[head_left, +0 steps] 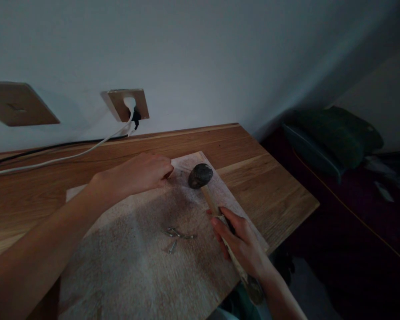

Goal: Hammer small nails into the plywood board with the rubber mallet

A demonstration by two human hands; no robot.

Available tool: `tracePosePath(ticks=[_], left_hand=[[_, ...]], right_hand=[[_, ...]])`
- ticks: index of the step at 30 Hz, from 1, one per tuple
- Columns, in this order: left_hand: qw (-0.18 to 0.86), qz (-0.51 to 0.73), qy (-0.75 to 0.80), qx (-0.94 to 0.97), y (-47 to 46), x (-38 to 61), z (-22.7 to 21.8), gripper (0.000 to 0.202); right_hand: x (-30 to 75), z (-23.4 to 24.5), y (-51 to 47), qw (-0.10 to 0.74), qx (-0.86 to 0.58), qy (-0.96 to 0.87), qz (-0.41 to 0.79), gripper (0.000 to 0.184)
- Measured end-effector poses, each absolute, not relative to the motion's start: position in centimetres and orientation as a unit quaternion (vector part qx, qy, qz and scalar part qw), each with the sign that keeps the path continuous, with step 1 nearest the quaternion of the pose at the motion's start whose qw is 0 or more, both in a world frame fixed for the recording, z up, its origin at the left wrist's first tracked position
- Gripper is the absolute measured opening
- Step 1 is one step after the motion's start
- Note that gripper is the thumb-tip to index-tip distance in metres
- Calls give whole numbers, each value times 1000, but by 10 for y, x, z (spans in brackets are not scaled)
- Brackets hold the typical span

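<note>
My right hand [235, 233] is wrapped round the wooden handle of a mallet [200, 176]. Its dark, rounded head hangs over the upper right part of a pale, worn wooden board [126, 262]. Towards the board's far edge, my left hand [150, 171] rests with its fingers closed in a pinch. Whatever those fingers hold, if anything, is hidden. Several screws or nails [178, 234] lie loose in the middle of the board, between the two hands and nearer to me.
Beneath the board is a wooden tabletop [270, 182], its right corner jutting out. White and black cables [83, 153] run along the back to a wall socket [142, 100]. A second wall plate [20, 104] is at left. Green cushions [333, 138] lie right, beyond the table.
</note>
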State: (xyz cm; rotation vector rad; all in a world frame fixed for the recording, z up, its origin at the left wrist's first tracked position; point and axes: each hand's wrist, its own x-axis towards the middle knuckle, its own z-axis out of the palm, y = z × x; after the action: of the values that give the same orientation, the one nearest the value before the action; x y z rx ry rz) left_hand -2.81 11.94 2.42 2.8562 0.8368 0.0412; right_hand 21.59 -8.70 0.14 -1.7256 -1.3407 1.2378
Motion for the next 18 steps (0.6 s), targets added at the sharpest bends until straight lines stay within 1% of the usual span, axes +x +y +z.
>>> tracePosePath(ticks=[6, 8, 11, 14, 18], left_hand=[[105, 26, 279, 954, 123, -28, 23, 15], [120, 31, 288, 949, 124, -28, 24, 13], [173, 50, 275, 945, 126, -25, 28, 10], [248, 71, 235, 937, 130, -22, 32, 16], [276, 88, 243, 926, 137, -24, 27, 14]], right_hand=[[215, 1, -87, 310, -656, -507, 465, 34], [215, 0, -87, 310, -657, -507, 464, 36], [216, -1, -87, 309, -656, -504, 469, 32], [216, -1, -87, 308, -657, -507, 466, 32], [215, 1, -88, 302, -661, -518, 452, 36]])
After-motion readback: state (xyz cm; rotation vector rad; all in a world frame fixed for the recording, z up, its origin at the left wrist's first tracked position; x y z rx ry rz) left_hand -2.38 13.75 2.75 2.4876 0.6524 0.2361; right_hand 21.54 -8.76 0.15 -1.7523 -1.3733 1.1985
